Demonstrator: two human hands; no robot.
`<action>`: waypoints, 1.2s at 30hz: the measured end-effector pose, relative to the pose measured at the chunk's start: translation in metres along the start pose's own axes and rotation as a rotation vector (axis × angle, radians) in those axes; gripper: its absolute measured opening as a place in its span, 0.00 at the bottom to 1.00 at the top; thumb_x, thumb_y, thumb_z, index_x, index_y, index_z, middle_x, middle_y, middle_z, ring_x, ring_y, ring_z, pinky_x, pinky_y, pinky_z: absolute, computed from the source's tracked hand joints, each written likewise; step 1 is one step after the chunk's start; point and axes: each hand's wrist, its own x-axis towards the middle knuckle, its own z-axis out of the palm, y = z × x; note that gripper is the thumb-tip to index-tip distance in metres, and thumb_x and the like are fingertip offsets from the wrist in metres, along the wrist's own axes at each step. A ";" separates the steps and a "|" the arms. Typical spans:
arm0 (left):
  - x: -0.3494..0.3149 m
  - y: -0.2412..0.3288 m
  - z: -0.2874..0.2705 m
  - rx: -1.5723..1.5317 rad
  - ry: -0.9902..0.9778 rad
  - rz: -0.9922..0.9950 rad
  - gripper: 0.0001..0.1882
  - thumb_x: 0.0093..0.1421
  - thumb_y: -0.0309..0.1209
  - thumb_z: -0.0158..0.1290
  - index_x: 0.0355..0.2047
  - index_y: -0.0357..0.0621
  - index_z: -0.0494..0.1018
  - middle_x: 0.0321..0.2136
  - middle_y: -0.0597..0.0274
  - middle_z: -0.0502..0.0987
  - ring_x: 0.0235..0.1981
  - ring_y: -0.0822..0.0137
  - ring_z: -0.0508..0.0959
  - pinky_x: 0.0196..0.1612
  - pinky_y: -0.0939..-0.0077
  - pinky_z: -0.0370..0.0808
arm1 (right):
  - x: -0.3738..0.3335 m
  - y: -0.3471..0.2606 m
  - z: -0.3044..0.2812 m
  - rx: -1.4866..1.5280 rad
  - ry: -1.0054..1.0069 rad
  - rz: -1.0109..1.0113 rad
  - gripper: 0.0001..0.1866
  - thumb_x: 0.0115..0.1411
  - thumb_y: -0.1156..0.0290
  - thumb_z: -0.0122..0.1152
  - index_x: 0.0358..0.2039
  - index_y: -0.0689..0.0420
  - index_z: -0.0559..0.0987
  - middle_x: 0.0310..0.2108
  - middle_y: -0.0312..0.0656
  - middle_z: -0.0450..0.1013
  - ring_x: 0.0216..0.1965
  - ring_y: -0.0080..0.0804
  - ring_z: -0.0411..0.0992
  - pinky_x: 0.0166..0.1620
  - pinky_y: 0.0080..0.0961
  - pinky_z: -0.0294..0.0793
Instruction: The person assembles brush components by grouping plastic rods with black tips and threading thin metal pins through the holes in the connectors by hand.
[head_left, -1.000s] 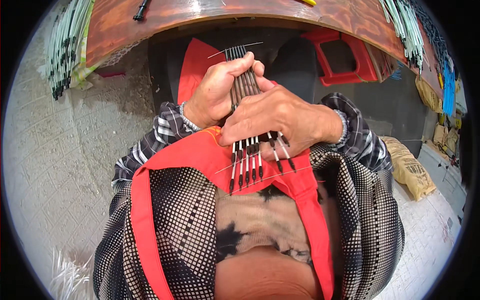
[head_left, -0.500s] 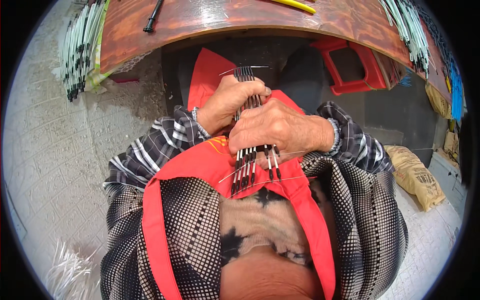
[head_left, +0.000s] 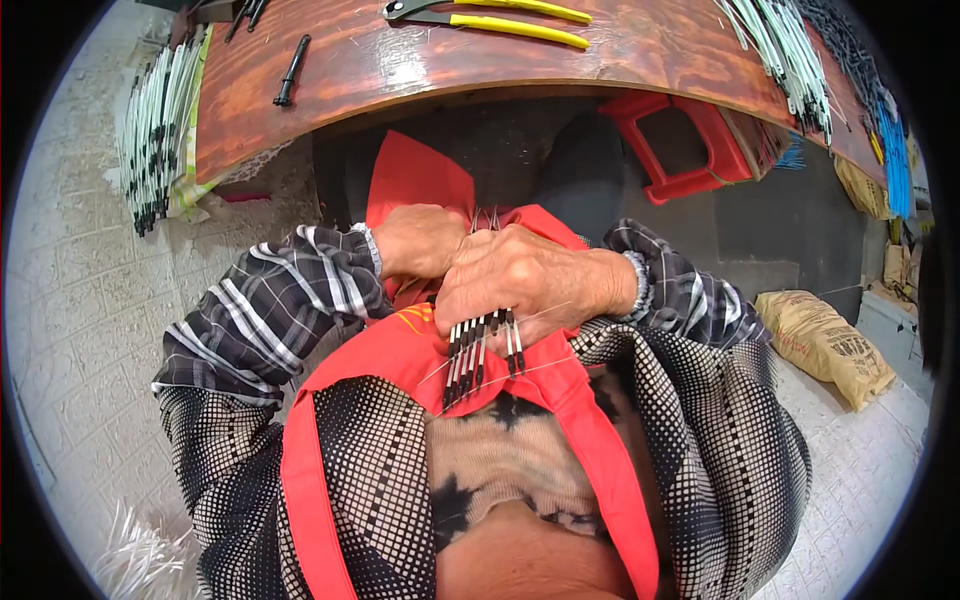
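Observation:
My right hand is closed around a bundle of thin black-and-white rods, held in front of my chest over a red apron. The rods' dark near ends stick out below the fist, with fine wires running crosswise by them. Several thin tips show just beyond the knuckles. My left hand is curled close against the far side of the right one. Its fingertips are hidden, so what it grips does not show.
A reddish wooden table spans the far side, bearing yellow-handled pliers and a black rod-shaped piece. Pale rods are stacked at left, more at right. A red stool and a tan sack stand on the right.
My left hand has shifted left and back from the bundle's far part, its elbow swinging outward. The right hand still grips the rods, which now tilt more. The view has moved, showing more table.

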 end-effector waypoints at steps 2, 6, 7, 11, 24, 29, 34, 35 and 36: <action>-0.001 0.012 -0.010 0.090 0.038 -0.033 0.28 0.62 0.54 0.45 0.30 0.41 0.80 0.27 0.47 0.79 0.32 0.46 0.79 0.33 0.57 0.75 | -0.002 -0.001 0.002 0.029 0.015 0.015 0.20 0.41 0.75 0.70 0.38 0.57 0.79 0.33 0.44 0.77 0.38 0.44 0.76 0.41 0.36 0.75; 0.025 0.001 0.003 0.145 0.495 0.200 0.22 0.62 0.49 0.49 0.36 0.41 0.79 0.32 0.51 0.80 0.38 0.50 0.79 0.39 0.60 0.75 | -0.010 0.018 0.001 0.012 0.019 0.027 0.15 0.48 0.72 0.65 0.37 0.61 0.80 0.35 0.45 0.78 0.38 0.44 0.76 0.42 0.35 0.75; 0.033 -0.004 0.013 -0.003 0.867 0.495 0.21 0.62 0.47 0.51 0.38 0.41 0.78 0.35 0.54 0.80 0.41 0.54 0.79 0.42 0.61 0.74 | -0.009 0.018 -0.001 0.033 0.012 0.016 0.14 0.48 0.72 0.65 0.37 0.62 0.80 0.35 0.46 0.78 0.38 0.44 0.76 0.42 0.34 0.75; 0.037 -0.035 0.013 -0.834 0.126 0.681 0.19 0.60 0.41 0.56 0.47 0.42 0.74 0.43 0.59 0.78 0.46 0.64 0.77 0.49 0.65 0.72 | 0.000 0.018 -0.028 0.122 -0.005 0.072 0.13 0.49 0.72 0.67 0.36 0.62 0.81 0.32 0.45 0.78 0.34 0.37 0.76 0.39 0.30 0.76; 0.024 -0.028 -0.022 -1.505 0.001 0.721 0.27 0.57 0.40 0.61 0.51 0.36 0.70 0.47 0.51 0.77 0.48 0.61 0.78 0.53 0.69 0.75 | 0.028 0.015 -0.079 0.248 0.202 0.433 0.10 0.56 0.68 0.67 0.35 0.62 0.83 0.28 0.34 0.78 0.23 0.18 0.70 0.27 0.19 0.69; 0.037 -0.050 -0.022 -1.641 0.013 0.532 0.25 0.61 0.41 0.56 0.53 0.38 0.68 0.46 0.52 0.77 0.44 0.60 0.79 0.50 0.66 0.77 | 0.047 0.021 -0.078 0.273 0.417 0.307 0.11 0.57 0.67 0.66 0.37 0.61 0.82 0.27 0.33 0.78 0.22 0.16 0.69 0.25 0.16 0.69; 0.020 -0.029 -0.036 -1.627 0.559 0.513 0.21 0.66 0.39 0.51 0.55 0.42 0.66 0.41 0.60 0.77 0.39 0.65 0.79 0.44 0.74 0.77 | 0.062 -0.005 -0.094 0.348 0.397 0.436 0.12 0.58 0.67 0.64 0.39 0.61 0.81 0.30 0.35 0.78 0.29 0.19 0.73 0.32 0.18 0.73; 0.014 -0.023 -0.038 -1.550 0.770 0.508 0.19 0.66 0.38 0.50 0.53 0.41 0.68 0.39 0.60 0.77 0.39 0.66 0.79 0.44 0.76 0.76 | 0.060 0.003 -0.093 0.346 0.421 0.407 0.11 0.58 0.67 0.64 0.37 0.61 0.81 0.29 0.34 0.78 0.29 0.19 0.73 0.33 0.18 0.73; 0.005 -0.017 -0.040 -1.546 0.773 0.508 0.19 0.66 0.38 0.50 0.53 0.41 0.68 0.39 0.60 0.77 0.39 0.66 0.79 0.44 0.76 0.76 | 0.057 0.012 -0.091 0.344 0.444 0.380 0.10 0.58 0.67 0.64 0.36 0.61 0.81 0.28 0.34 0.77 0.29 0.19 0.73 0.34 0.19 0.73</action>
